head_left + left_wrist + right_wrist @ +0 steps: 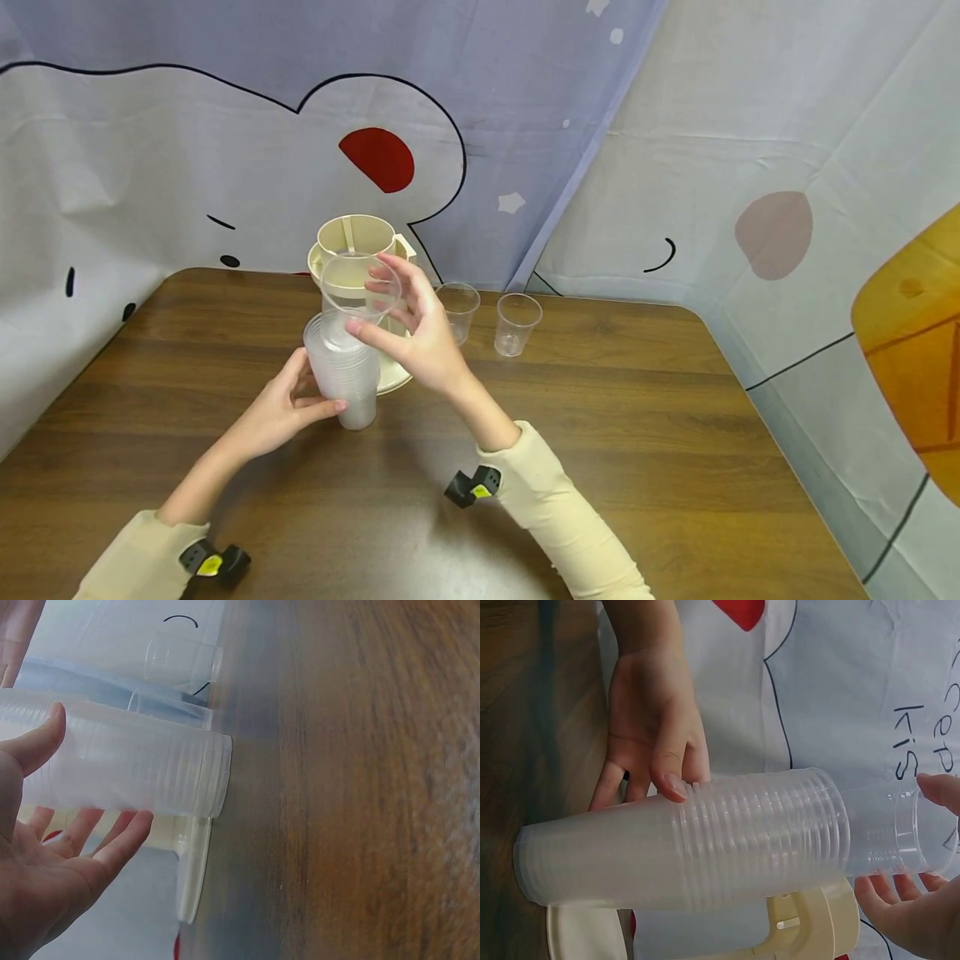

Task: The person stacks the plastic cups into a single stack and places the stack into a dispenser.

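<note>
Probably for steadiness, left hand (276,415) grips the cup stack (347,367); just above that grip, at the stack's mouth, right hand (426,337) pinches a clear cup (877,832), presumably sparing its thin wall.

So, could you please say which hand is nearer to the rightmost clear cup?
The right hand, holding another cup, is nearer, left of the rightmost clear cup; the left hand is farther left, holding the cup stack.

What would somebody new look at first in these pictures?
Probably the tall stack of clear cups in the left hand, with the right hand holding another cup at the stack's top. Next, perhaps, the cream stand just behind, then the bold red patch on the backdrop above it.
</note>
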